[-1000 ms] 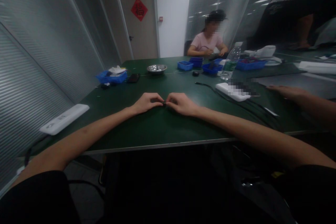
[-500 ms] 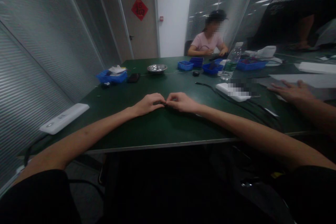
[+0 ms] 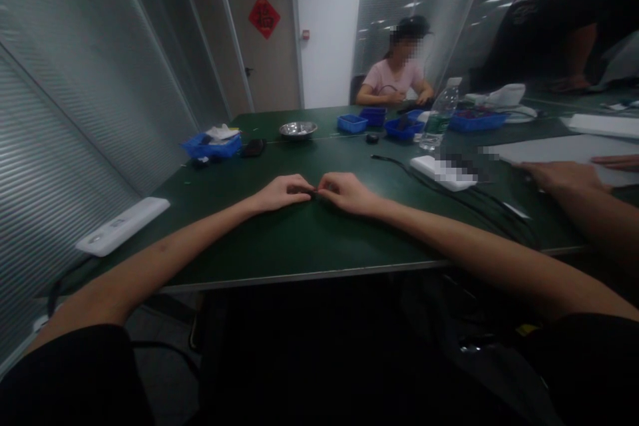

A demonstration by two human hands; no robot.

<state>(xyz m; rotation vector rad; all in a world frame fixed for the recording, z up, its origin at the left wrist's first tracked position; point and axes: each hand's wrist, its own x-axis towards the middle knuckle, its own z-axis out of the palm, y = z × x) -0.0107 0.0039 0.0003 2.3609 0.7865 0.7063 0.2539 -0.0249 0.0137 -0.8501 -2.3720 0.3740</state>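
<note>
A: Since the earlier frame, a co-worker's hand (image 3: 569,176) has shifted at the pale sheet (image 3: 559,146), and another hand (image 3: 618,162) shows at the right edge; our left hand (image 3: 280,193) and right hand (image 3: 347,193) have barely budged.

B: How far along are we?

A: Partway, we'd judge: the small dark piece (image 3: 311,193) is between our fingertips over the worktop (image 3: 319,239), not yet set down (its finer details are too small to read).

B: And our grip?

A: Left thumb and fingers pinch the piece; the right ones seem pressed together on its other end, both sets of tips nearly meeting.
</note>
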